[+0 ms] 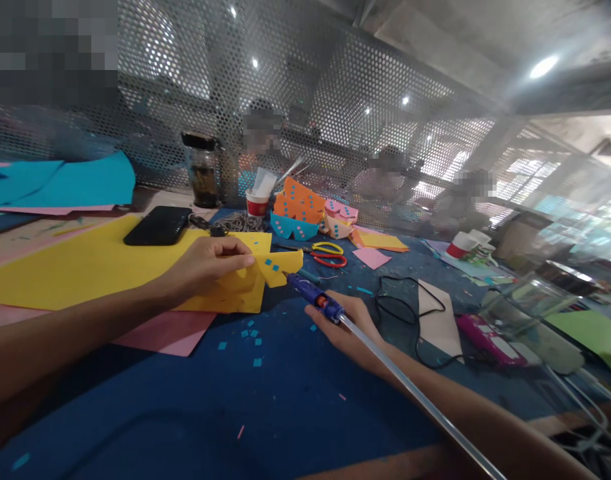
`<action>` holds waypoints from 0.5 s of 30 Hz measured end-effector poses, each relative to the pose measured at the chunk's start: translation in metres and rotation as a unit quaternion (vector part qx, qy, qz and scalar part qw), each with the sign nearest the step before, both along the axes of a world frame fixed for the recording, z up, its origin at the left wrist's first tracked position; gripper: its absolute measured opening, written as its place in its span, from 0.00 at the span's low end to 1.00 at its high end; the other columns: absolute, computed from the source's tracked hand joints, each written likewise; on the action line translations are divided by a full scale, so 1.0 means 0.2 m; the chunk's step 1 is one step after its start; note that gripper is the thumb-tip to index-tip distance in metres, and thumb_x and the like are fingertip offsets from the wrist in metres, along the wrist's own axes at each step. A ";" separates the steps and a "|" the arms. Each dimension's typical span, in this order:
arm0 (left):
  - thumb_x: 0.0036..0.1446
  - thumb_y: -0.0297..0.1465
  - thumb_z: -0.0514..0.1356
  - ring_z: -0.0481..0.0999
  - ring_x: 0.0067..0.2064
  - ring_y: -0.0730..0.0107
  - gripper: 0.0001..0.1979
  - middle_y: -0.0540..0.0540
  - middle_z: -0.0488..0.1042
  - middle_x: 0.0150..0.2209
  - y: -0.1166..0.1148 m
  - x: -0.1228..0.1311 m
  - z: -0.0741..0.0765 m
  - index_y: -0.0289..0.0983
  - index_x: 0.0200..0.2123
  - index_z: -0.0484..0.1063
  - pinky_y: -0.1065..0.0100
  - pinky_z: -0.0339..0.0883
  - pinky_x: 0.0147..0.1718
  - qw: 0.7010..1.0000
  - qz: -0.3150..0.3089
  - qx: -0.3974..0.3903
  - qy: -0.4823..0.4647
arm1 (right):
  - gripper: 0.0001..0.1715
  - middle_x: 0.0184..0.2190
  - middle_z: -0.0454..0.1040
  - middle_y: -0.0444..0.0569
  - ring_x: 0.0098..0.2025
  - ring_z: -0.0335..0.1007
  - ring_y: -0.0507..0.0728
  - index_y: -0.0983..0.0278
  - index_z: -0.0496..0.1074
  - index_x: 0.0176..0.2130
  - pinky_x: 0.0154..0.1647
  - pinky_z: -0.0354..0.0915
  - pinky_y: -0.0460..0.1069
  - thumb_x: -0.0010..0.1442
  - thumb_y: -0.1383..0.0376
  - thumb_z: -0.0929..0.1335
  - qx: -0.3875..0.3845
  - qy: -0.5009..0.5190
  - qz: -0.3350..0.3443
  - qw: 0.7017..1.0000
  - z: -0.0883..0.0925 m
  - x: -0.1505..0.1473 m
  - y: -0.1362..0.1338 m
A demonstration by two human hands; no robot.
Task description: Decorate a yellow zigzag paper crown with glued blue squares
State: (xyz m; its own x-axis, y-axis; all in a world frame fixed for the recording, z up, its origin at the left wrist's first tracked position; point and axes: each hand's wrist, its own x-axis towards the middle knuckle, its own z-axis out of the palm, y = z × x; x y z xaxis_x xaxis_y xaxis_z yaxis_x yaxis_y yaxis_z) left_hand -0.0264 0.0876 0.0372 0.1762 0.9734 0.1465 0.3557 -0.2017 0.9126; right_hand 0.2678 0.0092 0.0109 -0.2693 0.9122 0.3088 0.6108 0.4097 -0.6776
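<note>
Between the thumb and fingers of my left hand (218,260) is a yellow paper cutout (280,265) with small blue squares on it. My right hand (350,327) is wrapped round a blue hot glue gun (315,295), its nozzle at the cutout's lower edge; whether they touch I cannot tell. A long clear glue stick (410,383) runs out of the gun's back toward me. Several loose blue paper squares (258,342) lie on the blue table below. Under my left hand is a large yellow sheet (85,267), over a pink sheet (170,332).
A black phone (158,225) lies on the yellow sheet. Behind stand a lidded jar (204,173), a red-white cup (258,202) and decorated paper pieces (298,207). Scissors (329,253) lie mid-table. At right are a black cord (415,320), a magenta device (490,340) and a glass jar (525,300).
</note>
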 end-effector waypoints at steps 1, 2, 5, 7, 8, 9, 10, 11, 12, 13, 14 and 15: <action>0.50 0.47 0.69 0.75 0.33 0.67 0.18 0.49 0.79 0.30 0.00 0.00 0.00 0.38 0.31 0.78 0.67 0.63 0.34 1.000 -0.002 0.002 0.000 | 0.22 0.23 0.63 0.40 0.26 0.57 0.51 0.60 0.61 0.27 0.27 0.53 0.46 0.66 0.54 0.70 0.003 -0.001 0.003 1.000 0.00 0.00 0.00; 0.50 0.47 0.69 0.75 0.33 0.67 0.18 0.49 0.79 0.30 0.00 0.00 0.00 0.38 0.31 0.78 0.67 0.63 0.34 1.000 -0.004 0.003 0.000 | 0.21 0.24 0.63 0.40 0.26 0.57 0.50 0.60 0.62 0.27 0.27 0.53 0.46 0.66 0.54 0.70 0.005 -0.003 0.007 1.000 -0.01 0.00 0.00; 0.50 0.47 0.69 0.75 0.33 0.67 0.18 0.49 0.79 0.30 0.00 0.00 0.00 0.38 0.31 0.79 0.67 0.63 0.34 1.000 0.000 0.000 -0.002 | 0.22 0.23 0.63 0.40 0.26 0.57 0.50 0.60 0.62 0.27 0.27 0.53 0.46 0.66 0.54 0.70 0.009 -0.010 0.010 1.000 -0.01 0.01 0.01; 0.49 0.47 0.69 0.75 0.33 0.67 0.18 0.49 0.79 0.30 0.00 0.00 0.00 0.38 0.32 0.79 0.68 0.63 0.34 1.000 0.005 0.002 -0.005 | 0.22 0.23 0.63 0.40 0.26 0.56 0.50 0.60 0.61 0.27 0.27 0.53 0.46 0.66 0.54 0.70 0.012 -0.011 0.009 1.000 -0.01 0.01 0.01; 0.49 0.47 0.69 0.75 0.33 0.67 0.18 0.49 0.79 0.30 0.00 0.00 0.00 0.38 0.31 0.79 0.68 0.63 0.34 1.000 0.005 0.003 -0.006 | 0.22 0.24 0.63 0.40 0.26 0.56 0.50 0.60 0.61 0.27 0.27 0.53 0.46 0.66 0.54 0.70 0.013 -0.010 0.008 1.000 -0.01 0.01 0.01; 0.49 0.47 0.69 0.75 0.32 0.67 0.18 0.49 0.79 0.30 0.01 0.00 0.00 0.38 0.31 0.79 0.68 0.63 0.33 1.000 0.003 0.004 -0.006 | 0.22 0.24 0.63 0.40 0.26 0.57 0.50 0.60 0.62 0.27 0.27 0.53 0.46 0.66 0.54 0.70 0.013 -0.007 0.007 1.000 -0.01 0.01 0.01; 0.49 0.47 0.69 0.75 0.32 0.67 0.18 0.49 0.79 0.29 0.01 0.00 0.00 0.38 0.31 0.79 0.68 0.63 0.33 1.000 0.002 0.004 -0.004 | 0.22 0.24 0.63 0.40 0.26 0.57 0.50 0.60 0.62 0.27 0.27 0.53 0.45 0.67 0.54 0.70 0.012 -0.005 0.008 1.000 -0.01 0.01 0.01; 0.49 0.47 0.69 0.75 0.32 0.67 0.18 0.49 0.79 0.29 0.01 0.00 0.00 0.38 0.30 0.79 0.68 0.63 0.33 1.000 0.001 0.005 -0.001 | 0.22 0.24 0.63 0.40 0.26 0.57 0.50 0.60 0.62 0.27 0.27 0.53 0.45 0.67 0.54 0.70 0.013 -0.003 0.008 1.000 -0.01 0.01 0.01; 0.48 0.47 0.69 0.75 0.32 0.67 0.17 0.49 0.79 0.29 0.01 0.00 0.00 0.38 0.30 0.79 0.68 0.63 0.33 1.000 0.002 0.006 0.002 | 0.22 0.24 0.63 0.40 0.26 0.57 0.50 0.60 0.62 0.27 0.26 0.53 0.45 0.66 0.54 0.70 0.013 -0.004 0.007 1.000 -0.01 0.01 0.01; 0.48 0.47 0.69 0.75 0.32 0.67 0.17 0.49 0.79 0.29 0.01 0.00 0.00 0.38 0.30 0.79 0.68 0.63 0.33 1.000 0.002 0.005 0.003 | 0.22 0.24 0.63 0.40 0.26 0.57 0.50 0.60 0.62 0.27 0.26 0.53 0.45 0.66 0.54 0.70 0.012 -0.006 0.008 1.000 -0.01 0.01 0.01; 0.48 0.48 0.69 0.76 0.32 0.67 0.18 0.49 0.80 0.30 0.01 0.00 0.00 0.39 0.30 0.79 0.68 0.63 0.33 1.000 0.004 0.002 0.003 | 0.22 0.23 0.63 0.40 0.26 0.57 0.50 0.60 0.62 0.27 0.27 0.53 0.45 0.66 0.54 0.70 0.011 -0.007 0.007 1.000 -0.01 0.01 0.01; 0.48 0.48 0.69 0.76 0.32 0.66 0.18 0.49 0.80 0.30 0.01 0.00 0.00 0.39 0.31 0.79 0.68 0.63 0.33 1.000 0.007 -0.004 0.002 | 0.21 0.23 0.63 0.40 0.26 0.57 0.50 0.60 0.62 0.27 0.27 0.53 0.45 0.66 0.54 0.70 0.008 -0.007 0.004 1.000 -0.01 0.00 0.01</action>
State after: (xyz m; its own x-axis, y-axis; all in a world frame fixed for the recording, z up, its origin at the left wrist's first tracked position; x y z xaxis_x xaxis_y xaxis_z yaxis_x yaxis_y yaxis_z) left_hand -0.0262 0.0893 0.0364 0.1639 0.9768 0.1378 0.3618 -0.1895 0.9128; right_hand 0.2687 0.0106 0.0095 -0.2812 0.9046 0.3204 0.6160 0.4261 -0.6625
